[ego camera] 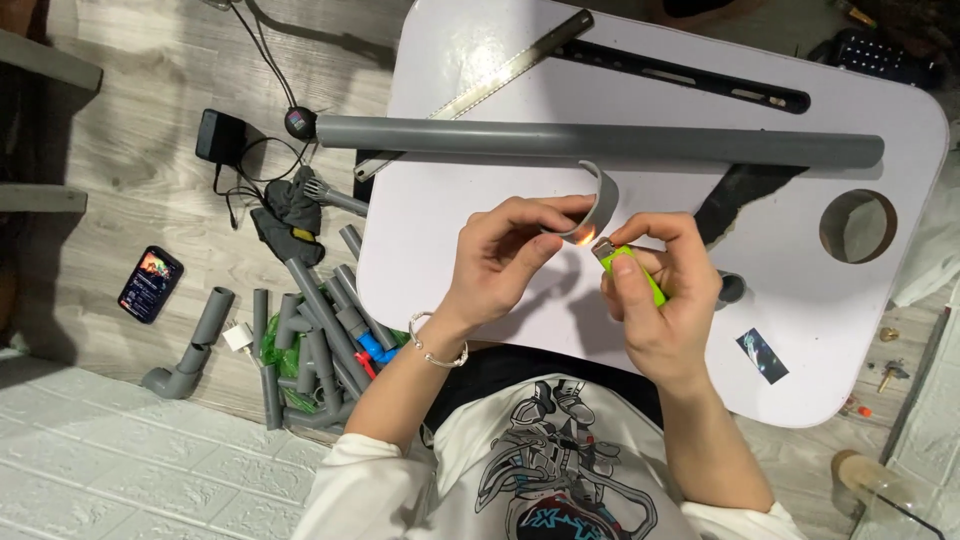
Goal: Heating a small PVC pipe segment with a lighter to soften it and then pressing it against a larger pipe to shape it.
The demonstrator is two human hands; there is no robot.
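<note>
Grey plastic strip (598, 203), curled, sat pinched in the left hand (505, 250) just below the long grey pipe (600, 140). Beside it, the right hand (660, 290) gripped a green lighter (632, 270), its flame touching the strip's lower end.

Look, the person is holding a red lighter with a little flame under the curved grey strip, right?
Not quite: the lighter is green, not red, as the head view shows. The right hand holds it with a small flame under the curved grey strip, which the left hand pinches.

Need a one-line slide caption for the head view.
Left hand holds a curved grey plastic strip over the flame of a green lighter in the right hand.
</note>
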